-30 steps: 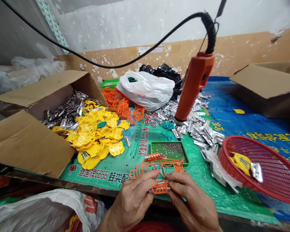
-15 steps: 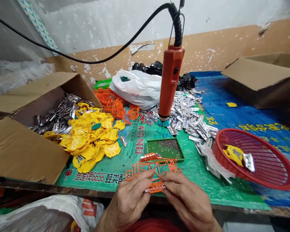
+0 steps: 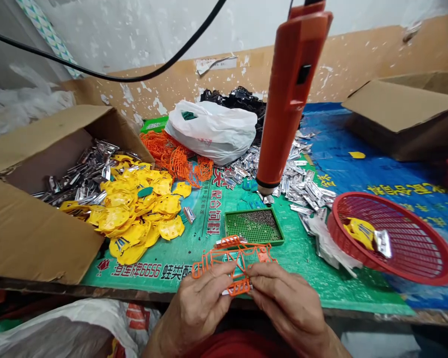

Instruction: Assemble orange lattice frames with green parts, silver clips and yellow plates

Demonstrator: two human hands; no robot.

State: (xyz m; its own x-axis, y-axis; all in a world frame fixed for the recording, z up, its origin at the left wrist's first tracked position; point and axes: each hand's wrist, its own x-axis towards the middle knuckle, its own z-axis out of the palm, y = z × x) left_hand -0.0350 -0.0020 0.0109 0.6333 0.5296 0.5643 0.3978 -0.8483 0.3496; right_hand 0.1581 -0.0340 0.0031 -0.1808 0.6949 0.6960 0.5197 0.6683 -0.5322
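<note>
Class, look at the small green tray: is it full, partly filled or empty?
Partly filled: dark bits cover one side of the green tray, leaving its grid bare elsewhere.

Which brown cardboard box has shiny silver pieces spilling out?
The left cardboard box, with silver pieces and yellow plastic pieces heaped at its opening. The right cardboard box shows no silver pieces.

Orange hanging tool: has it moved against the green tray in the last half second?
Yes, to the right. Then the tip of the orange tool lined up with about the middle of the green tray's far edge; now it is near the far right corner.
</note>
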